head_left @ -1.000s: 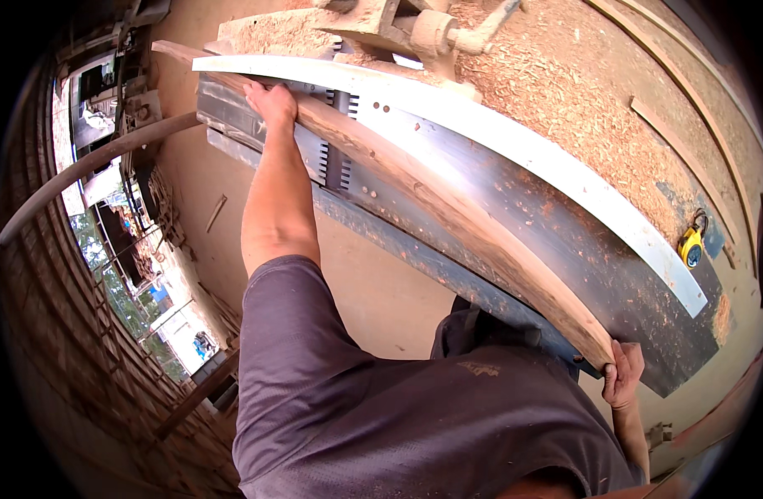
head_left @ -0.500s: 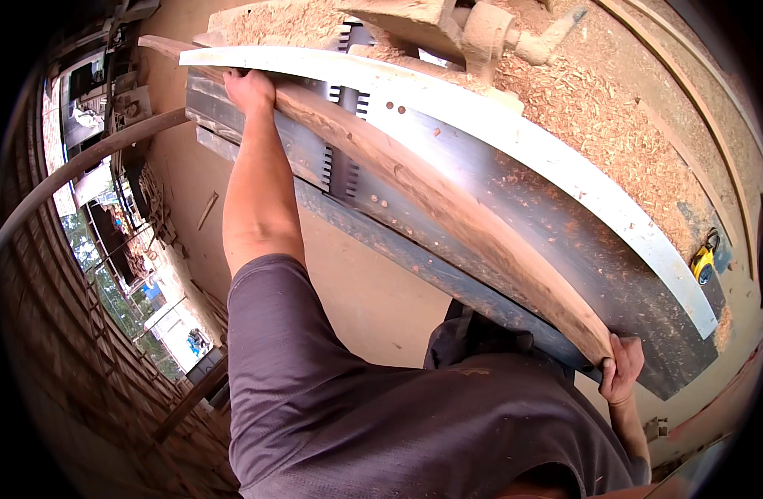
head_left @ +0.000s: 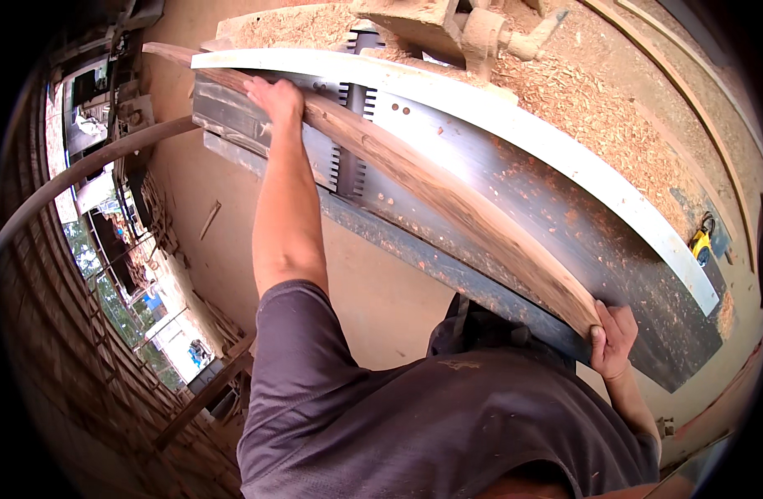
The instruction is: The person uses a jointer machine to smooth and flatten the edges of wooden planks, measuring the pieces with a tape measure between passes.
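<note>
My right hand clamps end of long brown wooden board, shifted left since earlier along grey metal table; left hand lies atop, fingers extended.

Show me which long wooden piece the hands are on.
The thick brown board on the jointer table: left hand rests on it, right hand grips its near end. The thin wooden strips at upper right lie untouched.
</note>
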`<state>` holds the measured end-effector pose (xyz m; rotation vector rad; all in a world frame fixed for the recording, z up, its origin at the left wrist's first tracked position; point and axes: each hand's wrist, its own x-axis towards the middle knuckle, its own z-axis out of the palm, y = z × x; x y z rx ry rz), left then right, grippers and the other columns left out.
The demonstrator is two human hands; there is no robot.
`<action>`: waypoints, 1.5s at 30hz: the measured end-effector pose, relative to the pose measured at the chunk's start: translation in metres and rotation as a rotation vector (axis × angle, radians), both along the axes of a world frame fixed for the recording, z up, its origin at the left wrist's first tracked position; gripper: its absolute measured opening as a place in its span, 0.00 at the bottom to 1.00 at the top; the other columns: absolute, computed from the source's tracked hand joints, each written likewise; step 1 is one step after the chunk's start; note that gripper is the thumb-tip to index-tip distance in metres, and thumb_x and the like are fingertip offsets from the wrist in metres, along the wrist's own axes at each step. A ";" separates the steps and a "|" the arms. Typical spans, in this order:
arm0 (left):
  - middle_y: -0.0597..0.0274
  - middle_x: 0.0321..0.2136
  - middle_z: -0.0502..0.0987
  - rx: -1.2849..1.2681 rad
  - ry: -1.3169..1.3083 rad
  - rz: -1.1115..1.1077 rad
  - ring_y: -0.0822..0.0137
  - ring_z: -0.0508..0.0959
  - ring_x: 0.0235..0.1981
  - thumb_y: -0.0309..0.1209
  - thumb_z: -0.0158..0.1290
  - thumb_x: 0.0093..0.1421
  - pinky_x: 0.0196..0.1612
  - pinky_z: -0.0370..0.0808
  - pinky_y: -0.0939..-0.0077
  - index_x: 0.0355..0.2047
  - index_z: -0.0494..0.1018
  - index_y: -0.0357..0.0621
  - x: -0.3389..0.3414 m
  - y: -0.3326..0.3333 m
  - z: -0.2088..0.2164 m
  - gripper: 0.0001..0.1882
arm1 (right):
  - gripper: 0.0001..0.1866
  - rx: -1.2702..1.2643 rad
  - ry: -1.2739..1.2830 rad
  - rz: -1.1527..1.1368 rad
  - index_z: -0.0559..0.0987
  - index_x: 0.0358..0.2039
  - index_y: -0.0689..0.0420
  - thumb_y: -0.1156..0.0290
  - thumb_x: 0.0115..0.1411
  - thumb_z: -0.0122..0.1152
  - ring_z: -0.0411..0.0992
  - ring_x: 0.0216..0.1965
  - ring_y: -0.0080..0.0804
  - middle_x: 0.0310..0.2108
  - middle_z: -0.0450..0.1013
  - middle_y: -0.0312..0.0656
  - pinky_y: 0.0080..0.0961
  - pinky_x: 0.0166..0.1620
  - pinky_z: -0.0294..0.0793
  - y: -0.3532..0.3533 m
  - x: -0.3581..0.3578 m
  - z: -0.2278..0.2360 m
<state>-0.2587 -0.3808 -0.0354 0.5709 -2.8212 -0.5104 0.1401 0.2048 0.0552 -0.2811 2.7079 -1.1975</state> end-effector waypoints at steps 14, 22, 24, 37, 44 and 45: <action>0.30 0.73 0.39 0.190 0.018 0.084 0.42 0.39 0.76 0.29 0.40 0.65 0.77 0.36 0.58 0.69 0.46 0.18 0.114 0.157 0.026 0.36 | 0.16 -0.007 0.140 -0.022 0.81 0.43 0.65 0.73 0.54 0.60 0.67 0.28 0.45 0.26 0.68 0.47 0.39 0.32 0.68 -0.028 -0.022 -0.009; 0.31 0.73 0.38 0.214 0.035 0.086 0.41 0.37 0.76 0.25 0.42 0.64 0.77 0.34 0.56 0.69 0.43 0.18 0.180 0.236 0.031 0.37 | 0.15 -0.022 0.190 -0.045 0.81 0.41 0.64 0.74 0.53 0.62 0.67 0.28 0.46 0.26 0.67 0.46 0.40 0.32 0.67 -0.054 -0.038 -0.015; 0.31 0.74 0.37 0.231 0.036 0.100 0.42 0.36 0.76 0.25 0.43 0.63 0.77 0.33 0.56 0.69 0.43 0.18 0.192 0.251 0.033 0.38 | 0.15 -0.005 0.200 -0.049 0.81 0.41 0.63 0.74 0.52 0.63 0.67 0.28 0.45 0.25 0.67 0.46 0.40 0.32 0.68 -0.062 -0.042 -0.015; 0.32 0.73 0.40 0.216 0.030 0.140 0.42 0.38 0.76 0.23 0.45 0.59 0.77 0.36 0.57 0.68 0.46 0.16 0.190 0.252 0.032 0.39 | 0.14 -0.013 0.226 -0.057 0.80 0.40 0.60 0.74 0.51 0.66 0.69 0.29 0.43 0.26 0.69 0.43 0.39 0.34 0.70 -0.105 -0.071 -0.020; 0.33 0.73 0.43 0.229 0.050 0.140 0.44 0.40 0.76 0.23 0.44 0.59 0.77 0.37 0.59 0.68 0.49 0.17 0.166 0.224 0.030 0.38 | 0.15 0.003 0.231 -0.060 0.79 0.42 0.59 0.72 0.52 0.66 0.70 0.33 0.41 0.29 0.70 0.41 0.38 0.37 0.71 -0.131 -0.088 -0.027; 0.33 0.73 0.43 0.224 0.045 0.142 0.44 0.41 0.76 0.23 0.44 0.59 0.77 0.37 0.59 0.68 0.50 0.17 0.163 0.219 0.030 0.37 | 0.16 0.009 0.223 -0.050 0.79 0.43 0.59 0.71 0.52 0.66 0.70 0.34 0.41 0.30 0.70 0.41 0.38 0.37 0.71 -0.134 -0.091 -0.026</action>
